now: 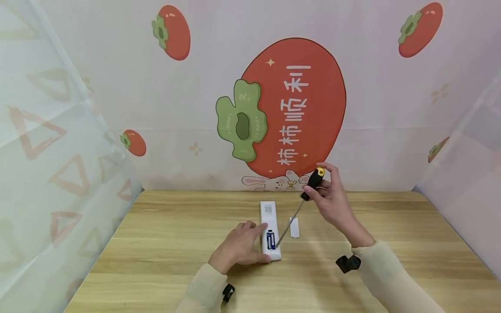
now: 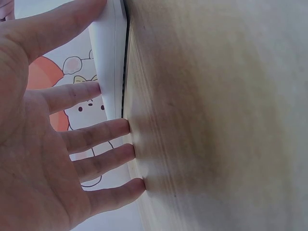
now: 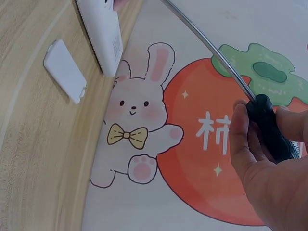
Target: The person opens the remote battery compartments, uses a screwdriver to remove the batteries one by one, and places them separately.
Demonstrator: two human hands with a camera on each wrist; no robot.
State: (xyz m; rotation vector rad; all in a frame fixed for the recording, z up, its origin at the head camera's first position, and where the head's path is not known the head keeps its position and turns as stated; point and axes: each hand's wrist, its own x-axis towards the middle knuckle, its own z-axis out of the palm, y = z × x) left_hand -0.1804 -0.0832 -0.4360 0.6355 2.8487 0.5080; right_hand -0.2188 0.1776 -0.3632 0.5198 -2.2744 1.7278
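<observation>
A white remote control [image 1: 268,215] lies back up on the table, its battery compartment uncovered and two blue batteries [image 1: 271,240] showing side by side inside. My left hand [image 1: 243,244] rests at its left side; thumb and index finger touch the remote, while the other fingers reach the tabletop, fairly straight in the left wrist view. In my right hand [image 1: 332,202] I grip the black and yellow handle of a screwdriver [image 1: 290,223]. Its shaft slants down to the left, and the tip is at the compartment's lower right edge. Whether it touches a battery I cannot tell.
The white battery cover [image 1: 295,228] lies apart, just right of the remote. The wooden table [image 1: 164,243] ends at a printed backdrop [image 1: 372,143] with persimmons and a rabbit. Pale curtains [image 1: 51,143] flank both sides.
</observation>
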